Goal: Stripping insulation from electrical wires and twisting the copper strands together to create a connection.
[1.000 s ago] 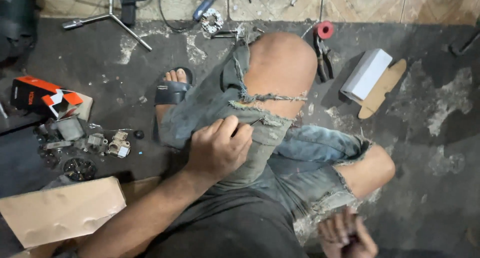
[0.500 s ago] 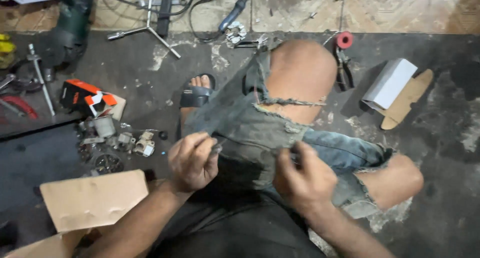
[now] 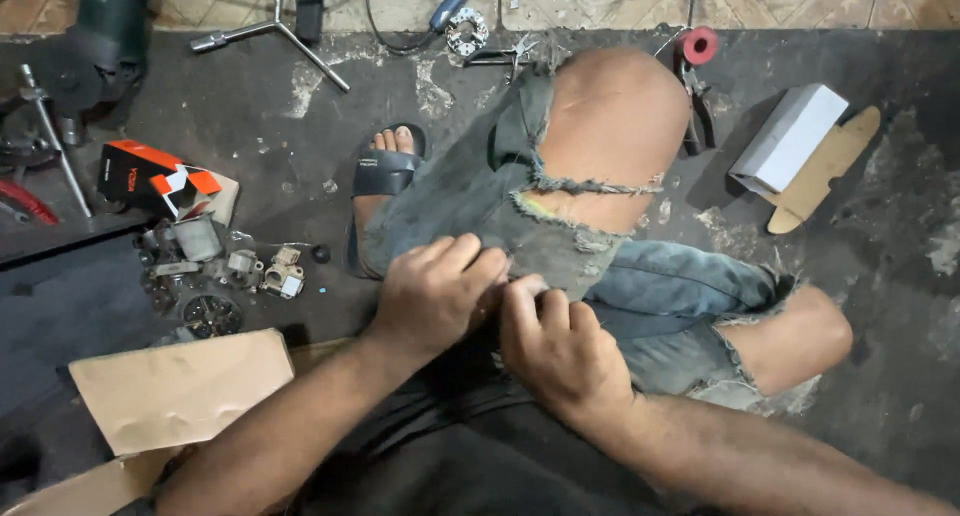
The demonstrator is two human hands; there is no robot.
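I sit on the floor with my legs folded, in torn blue jeans (image 3: 470, 191), my raised knee (image 3: 610, 126) bare through a wide rip. My left hand (image 3: 435, 296) and my right hand (image 3: 560, 351) meet on the thigh just below the rip. Both have their fingers curled and pinch the denim where the fingertips touch. Whether anything small lies between the fingers is hidden. My foot in a black sandal (image 3: 385, 171) rests on the dark mat beside the left hand.
Several small metal machine parts (image 3: 215, 266) lie left of my leg, next to an orange-and-black box (image 3: 160, 176). Cardboard (image 3: 180, 386) sits at the lower left. Pliers (image 3: 695, 106), a red roll (image 3: 698, 44), a white box (image 3: 790, 136) and a green power tool (image 3: 100, 36) lie around.
My right hand came up from beside my lower leg to the thigh and closed in against the left hand. The view has shifted left, so more tools show.
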